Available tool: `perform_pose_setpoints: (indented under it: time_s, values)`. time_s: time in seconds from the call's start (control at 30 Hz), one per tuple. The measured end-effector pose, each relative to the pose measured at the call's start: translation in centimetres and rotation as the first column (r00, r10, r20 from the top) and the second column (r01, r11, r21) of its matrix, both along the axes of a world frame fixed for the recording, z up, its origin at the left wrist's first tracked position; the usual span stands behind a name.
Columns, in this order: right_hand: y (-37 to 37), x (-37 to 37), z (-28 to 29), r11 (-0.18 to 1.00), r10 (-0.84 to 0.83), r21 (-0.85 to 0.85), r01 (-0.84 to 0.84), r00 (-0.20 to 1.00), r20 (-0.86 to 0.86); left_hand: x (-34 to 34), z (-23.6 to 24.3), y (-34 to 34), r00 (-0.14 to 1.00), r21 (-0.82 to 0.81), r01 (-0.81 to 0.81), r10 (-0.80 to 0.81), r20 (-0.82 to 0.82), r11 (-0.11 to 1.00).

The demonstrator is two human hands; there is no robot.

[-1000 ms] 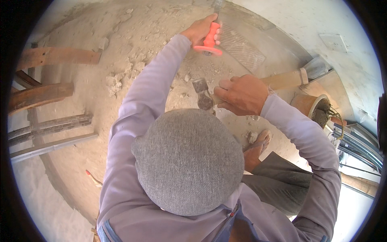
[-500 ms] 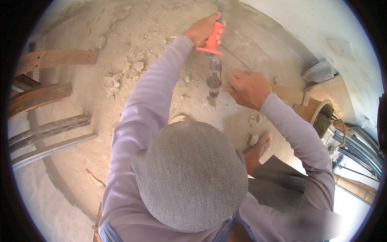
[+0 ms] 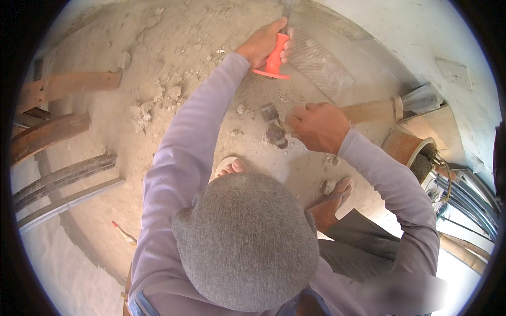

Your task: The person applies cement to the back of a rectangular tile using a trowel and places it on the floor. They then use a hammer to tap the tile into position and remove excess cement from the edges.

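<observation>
My left hand is closed around the red-orange guarded grip of a chisel. The chisel's dark blade points away from me, toward the floor near the wall, and its tip is hard to make out. My right hand is a fist around a hammer. Its dark double-faced head hangs to the left of the fist, on my side of the chisel's guard and apart from it. Most of the hammer's handle is hidden in the hand. Just beyond lies a ridged, scored patch of floor.
Broken rubble litters the dusty floor. Curved wooden pieces and dark bars lie at left. A bucket with grey material tips on its side at right, by pipes and the white wall. My feet are close by.
The hammer head has swung back toward me and tilted, away from the chisel's struck end. My left hand keeps its hold on the chisel, shifted slightly left.
</observation>
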State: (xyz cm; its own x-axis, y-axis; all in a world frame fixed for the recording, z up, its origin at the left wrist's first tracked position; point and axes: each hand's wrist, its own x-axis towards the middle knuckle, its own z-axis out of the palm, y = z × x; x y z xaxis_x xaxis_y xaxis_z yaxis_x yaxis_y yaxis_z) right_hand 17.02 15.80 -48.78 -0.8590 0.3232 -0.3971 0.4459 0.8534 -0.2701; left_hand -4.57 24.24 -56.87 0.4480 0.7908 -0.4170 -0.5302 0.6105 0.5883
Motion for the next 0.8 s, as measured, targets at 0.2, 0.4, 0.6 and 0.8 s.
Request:
perform_pose_setpoints:
  time_s: [0.2,0.4,0.6,0.8]
  values:
    - [0.9,0.0,-1.1,0.993,-0.120,-0.016,0.120,0.992,-0.039,0.0,0.2,0.3,1.000,0.019,-0.001,0.001,-0.020,1.000]
    - [0.8,0.2,-1.5,0.985,-0.170,0.030,0.169,0.985,0.018,-0.3,-0.2,0.2,1.000,-0.003,-0.008,0.008,-0.016,1.000]
    - [0.9,1.1,-2.5,0.995,-0.077,-0.060,0.078,0.997,0.019,-0.2,-0.2,0.0,1.000,-0.001,-0.005,0.005,0.001,1.000]
    - [-0.6,1.5,-2.2,0.996,-0.059,-0.062,0.058,0.998,-0.018,0.3,0.9,-0.2,1.000,-0.045,0.007,-0.007,0.000,0.999]
